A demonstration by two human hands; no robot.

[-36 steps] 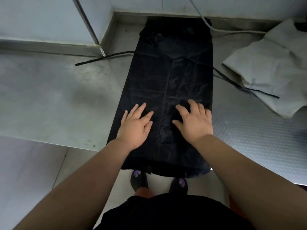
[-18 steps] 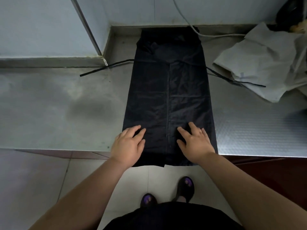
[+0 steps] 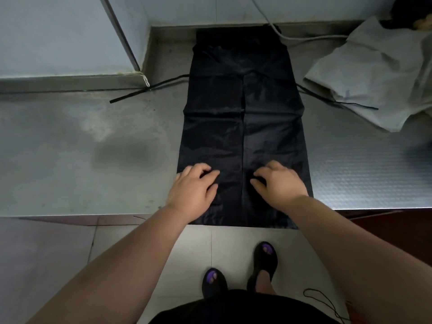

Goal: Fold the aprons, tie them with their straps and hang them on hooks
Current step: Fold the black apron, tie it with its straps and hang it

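The black apron point(image 3: 243, 127) lay folded in a long strip across the steel bench point(image 3: 93, 160), running from the back edge to the front edge, its hem just over the front edge. The left hand point(image 3: 191, 188) and right hand point(image 3: 280, 183) sat on its near end, fingers curled into the cloth; whether they pinched it, I could not tell. One strap point(image 3: 149, 88) trailed toward the left edge.

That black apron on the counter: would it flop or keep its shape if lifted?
Probably floppy: the apron lies flat with soft creases and its near end droops over the counter edge. Likely light and slippery, given the thin cloth's slight sheen. Its loose straps would probably dangle.
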